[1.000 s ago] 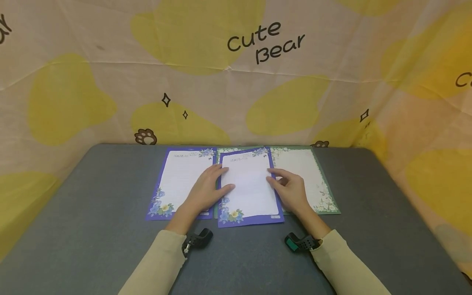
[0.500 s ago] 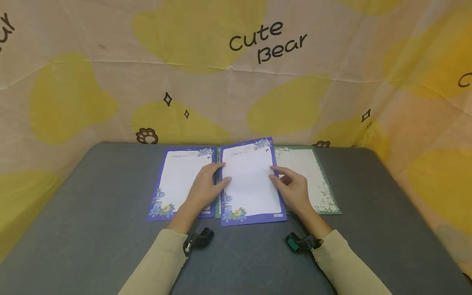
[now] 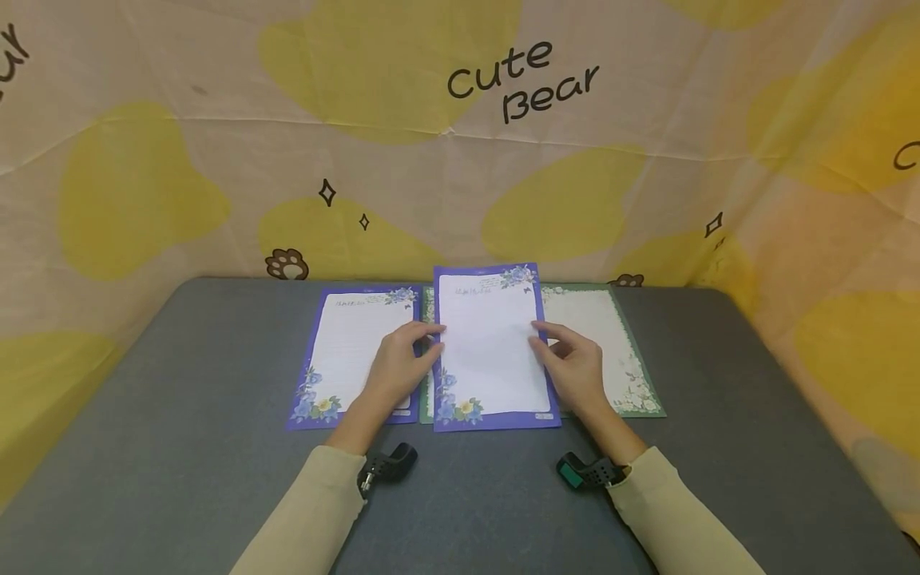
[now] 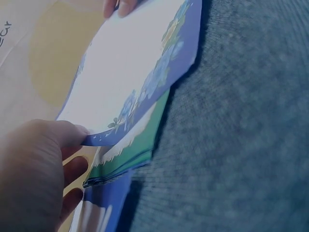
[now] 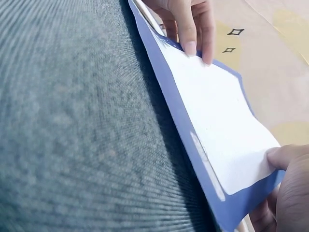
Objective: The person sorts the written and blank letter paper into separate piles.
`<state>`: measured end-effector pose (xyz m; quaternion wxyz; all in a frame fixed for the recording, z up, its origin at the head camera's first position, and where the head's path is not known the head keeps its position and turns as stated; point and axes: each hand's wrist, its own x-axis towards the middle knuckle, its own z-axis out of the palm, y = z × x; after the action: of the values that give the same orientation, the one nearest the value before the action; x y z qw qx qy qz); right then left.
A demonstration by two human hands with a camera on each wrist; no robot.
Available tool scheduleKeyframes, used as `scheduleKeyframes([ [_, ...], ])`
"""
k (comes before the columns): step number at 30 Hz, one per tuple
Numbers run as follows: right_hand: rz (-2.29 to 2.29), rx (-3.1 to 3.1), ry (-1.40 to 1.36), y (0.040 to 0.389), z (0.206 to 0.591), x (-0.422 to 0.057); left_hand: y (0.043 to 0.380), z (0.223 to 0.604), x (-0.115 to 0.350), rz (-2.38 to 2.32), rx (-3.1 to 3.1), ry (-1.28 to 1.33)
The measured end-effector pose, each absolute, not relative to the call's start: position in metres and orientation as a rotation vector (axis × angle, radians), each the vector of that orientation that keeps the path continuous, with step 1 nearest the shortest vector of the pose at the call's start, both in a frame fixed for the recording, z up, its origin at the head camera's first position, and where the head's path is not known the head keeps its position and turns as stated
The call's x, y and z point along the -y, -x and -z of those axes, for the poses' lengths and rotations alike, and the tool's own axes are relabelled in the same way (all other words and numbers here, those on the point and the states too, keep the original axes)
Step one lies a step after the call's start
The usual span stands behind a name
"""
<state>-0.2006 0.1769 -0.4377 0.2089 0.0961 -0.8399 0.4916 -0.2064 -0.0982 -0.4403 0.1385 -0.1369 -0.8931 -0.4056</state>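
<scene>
Fingers (image 5: 186, 29) — left hand (image 3: 395, 363), right hand (image 3: 575, 366) — in narrow pinches on a thin, rectangular, purple-bordered paper sheet (image 3: 496, 351).

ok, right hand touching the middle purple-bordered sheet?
Touching: in the right wrist view, the right hand pinches the purple-bordered sheet, thumb on its face.

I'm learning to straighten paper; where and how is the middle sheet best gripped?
Probably pinch the middle sheet by both long edges, left hand from the left, right hand from the right: it's thin, and its left edge stands off the green-edged paper, leaving finger room.
</scene>
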Motion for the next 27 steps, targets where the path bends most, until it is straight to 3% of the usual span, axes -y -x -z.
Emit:
scheduleKeyframes([
  [27,-1.339,2.396,-0.118,0.2,0.434,-0.175,0.204,0.427,0.092,1.194,2.548,0.41],
])
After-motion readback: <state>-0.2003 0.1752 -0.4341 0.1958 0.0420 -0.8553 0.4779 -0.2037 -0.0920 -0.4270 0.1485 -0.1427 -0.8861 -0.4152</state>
